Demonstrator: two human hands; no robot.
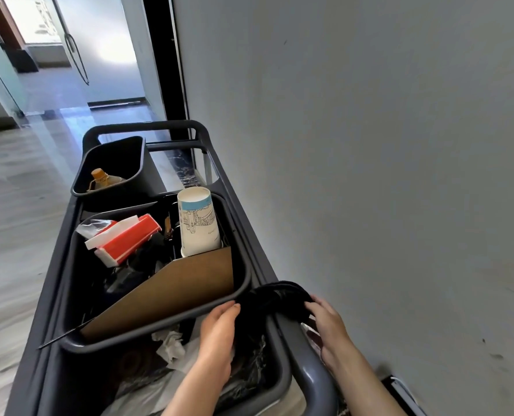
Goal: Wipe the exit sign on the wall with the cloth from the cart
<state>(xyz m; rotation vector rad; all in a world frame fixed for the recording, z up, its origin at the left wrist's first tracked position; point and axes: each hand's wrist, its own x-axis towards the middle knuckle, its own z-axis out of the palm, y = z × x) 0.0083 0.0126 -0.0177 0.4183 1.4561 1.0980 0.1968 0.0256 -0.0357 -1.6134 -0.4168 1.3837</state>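
A black cloth (pixel 275 300) is draped over the near right rail of the grey cart (pixel 316 382). My left hand (pixel 219 331) grips the cloth's left side, above the nearest bin. My right hand (pixel 328 322) holds its right side, on the wall side of the rail. A dark-framed panel (pixel 400 391) sits low on the wall at the bottom right, mostly cut off by the frame; I cannot tell whether it is the exit sign.
The cart stands tight against the grey wall (pixel 385 145). Its middle bin (pixel 243 283) holds a paper cup (pixel 198 223), a red-and-white box (pixel 126 238) and brown cardboard (pixel 174 283). A far bin (pixel 111 166) holds a bottle. The corridor floor (pixel 18 220) lies left.
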